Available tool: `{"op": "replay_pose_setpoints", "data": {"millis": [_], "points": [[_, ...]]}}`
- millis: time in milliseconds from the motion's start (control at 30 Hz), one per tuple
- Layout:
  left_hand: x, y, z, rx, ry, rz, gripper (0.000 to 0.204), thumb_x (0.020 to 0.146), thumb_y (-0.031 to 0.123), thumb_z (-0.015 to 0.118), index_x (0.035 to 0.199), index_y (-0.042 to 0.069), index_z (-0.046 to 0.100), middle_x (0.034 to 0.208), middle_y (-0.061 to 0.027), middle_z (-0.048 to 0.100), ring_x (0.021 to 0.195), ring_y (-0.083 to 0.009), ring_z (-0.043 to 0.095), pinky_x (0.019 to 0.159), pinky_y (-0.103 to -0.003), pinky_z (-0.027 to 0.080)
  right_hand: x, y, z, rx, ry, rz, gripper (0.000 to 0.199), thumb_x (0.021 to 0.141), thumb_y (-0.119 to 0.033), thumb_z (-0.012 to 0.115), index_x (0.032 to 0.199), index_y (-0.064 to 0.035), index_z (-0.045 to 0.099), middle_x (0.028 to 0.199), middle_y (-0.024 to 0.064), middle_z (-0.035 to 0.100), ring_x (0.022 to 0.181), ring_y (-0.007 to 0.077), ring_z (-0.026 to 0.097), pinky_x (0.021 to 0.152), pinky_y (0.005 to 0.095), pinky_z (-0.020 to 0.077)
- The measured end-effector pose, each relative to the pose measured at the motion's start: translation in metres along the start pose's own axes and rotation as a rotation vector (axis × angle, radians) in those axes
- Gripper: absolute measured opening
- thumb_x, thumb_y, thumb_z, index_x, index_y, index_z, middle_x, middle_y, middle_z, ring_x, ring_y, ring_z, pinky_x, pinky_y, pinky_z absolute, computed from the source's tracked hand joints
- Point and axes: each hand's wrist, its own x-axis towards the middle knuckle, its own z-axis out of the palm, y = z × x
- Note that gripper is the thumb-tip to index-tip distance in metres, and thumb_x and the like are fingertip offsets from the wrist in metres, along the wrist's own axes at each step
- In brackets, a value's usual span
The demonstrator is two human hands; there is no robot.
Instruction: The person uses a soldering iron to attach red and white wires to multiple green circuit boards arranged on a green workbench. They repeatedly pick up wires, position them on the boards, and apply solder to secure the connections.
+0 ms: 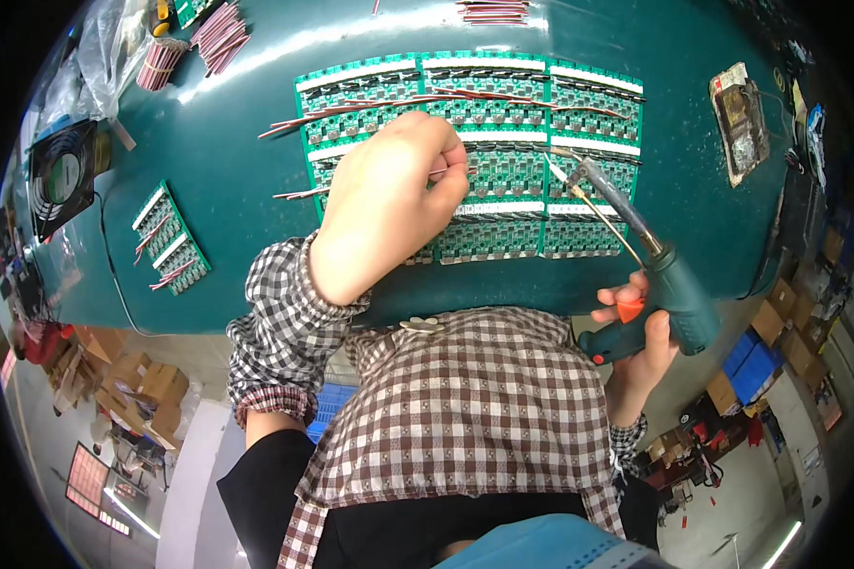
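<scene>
Panels of green circuit boards [493,248] lie side by side on the table before me, with white strips and rows of small parts. My left hand [389,185] is over their left half, thumb and forefinger pinching a thin reddish wire [436,174]. The fingers partly hide this wire and the boards below. In my right hand [650,351] is a green soldering gun [685,302] with an orange trigger. Its slanted metal tip and feed tube reach over the boards' right part, apart from my left hand. Loose red and black wires [380,101] lie across the upper rows.
At the left a smaller circuit board panel [169,248] with short wires lies near a black fan [62,178]. Wire bundles [220,40] and a clear plastic bag [104,59] are at the far left. More wires [493,11] lie at the back; a stained tray [738,123] stands right.
</scene>
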Motion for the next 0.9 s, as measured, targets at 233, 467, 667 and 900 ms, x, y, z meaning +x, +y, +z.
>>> {"op": "replay_pose_setpoints", "data": {"millis": [233, 467, 667, 900], "points": [[0.003, 0.006, 0.008, -0.028, 0.019, 0.027, 0.007, 0.072, 0.003, 0.065, 0.076, 0.004, 0.059, 0.068, -0.0049, 0.053, 0.058, -0.0147, 0.052, 0.053, -0.027, 0.042, -0.002, -0.001, 0.003, -0.028, 0.007, 0.037, 0.056, 0.086, -0.03, 0.064, 0.115, 0.0148, 0.049, 0.09, 0.0181, 0.063, 0.081, 0.032, 0.067, 0.062, 0.0372, 0.0602], [0.003, 0.003, 0.014, -0.038, 0.039, 0.038, 0.008, 0.07, 0.002, 0.064, 0.073, 0.005, 0.057, 0.066, -0.005, 0.052, 0.057, -0.0164, 0.051, 0.053, -0.028, 0.043, -0.005, -0.001, 0.005, -0.047, 0.026, 0.047, 0.056, 0.085, -0.03, 0.066, 0.114, 0.015, 0.05, 0.088, 0.0177, 0.064, 0.08, 0.0315, 0.067, 0.062, 0.0369, 0.0601], [0.003, 0.003, 0.019, -0.023, 0.065, 0.068, 0.008, 0.07, 0.002, 0.064, 0.073, 0.004, 0.057, 0.065, -0.0049, 0.051, 0.056, -0.0168, 0.05, 0.052, -0.029, 0.042, -0.009, -0.001, 0.008, -0.062, 0.06, 0.054, 0.055, 0.084, -0.029, 0.067, 0.114, 0.0138, 0.052, 0.089, 0.0177, 0.064, 0.079, 0.031, 0.067, 0.061, 0.0371, 0.06], [0.007, 0.002, 0.019, -0.017, 0.036, 0.059, 0.008, 0.069, 0.001, 0.063, 0.072, 0.004, 0.056, 0.066, -0.0062, 0.053, 0.057, -0.0198, 0.052, 0.053, -0.031, 0.043, -0.009, -0.003, 0.009, -0.088, 0.035, 0.072, 0.048, 0.084, -0.022, 0.066, 0.114, 0.0131, 0.053, 0.09, 0.018, 0.064, 0.079, 0.0305, 0.066, 0.062, 0.0371, 0.0594]]}}
